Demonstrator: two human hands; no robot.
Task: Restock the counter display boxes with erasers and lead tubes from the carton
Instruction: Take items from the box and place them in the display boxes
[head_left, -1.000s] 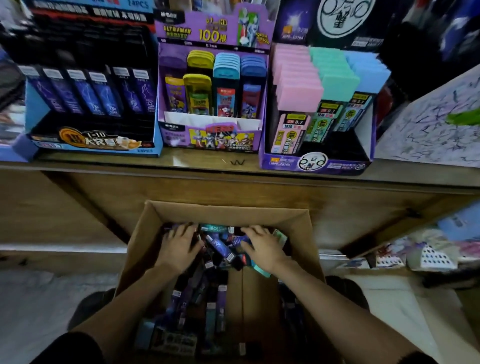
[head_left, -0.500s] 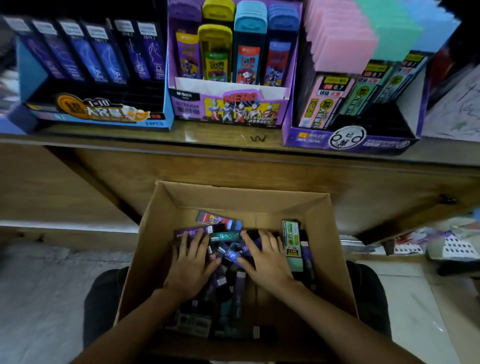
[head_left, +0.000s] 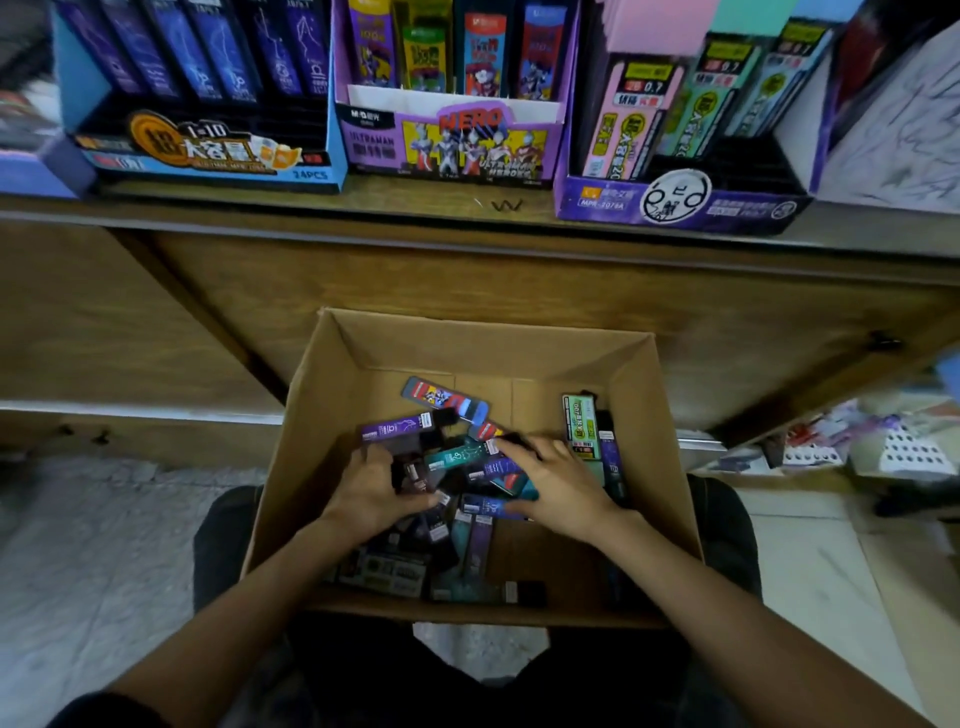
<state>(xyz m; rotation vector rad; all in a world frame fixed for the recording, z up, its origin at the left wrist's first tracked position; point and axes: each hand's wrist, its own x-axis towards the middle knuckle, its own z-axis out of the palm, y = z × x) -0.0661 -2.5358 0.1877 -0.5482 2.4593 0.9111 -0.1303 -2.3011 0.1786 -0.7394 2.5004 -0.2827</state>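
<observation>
Both hands down in the carton (head_left: 363, 358), which sits below the bench (head_left: 467, 213) edge. Left hand (head_left: 371, 499) fingers curled round a dark lead tube (head_left: 415, 475) in the loose pile. Right hand (head_left: 558, 488) lies spread and flat on the tubes, gripping nothing visible. Three display boxes on the bench: blue (head_left: 208, 161), purple hero box (head_left: 452, 150), purple 0.7 box (head_left: 685, 202).

You face a wooden counter (head_left: 519, 280) whose brown front panel fills the middle of your view, its top edge running across above. Below it lies a pale, mottled floor (head_left: 93, 561), dim on the left and lighter on the right. To the far right a low shelf (head_left: 831, 447) holds blurred clutter. The light is low and even.
</observation>
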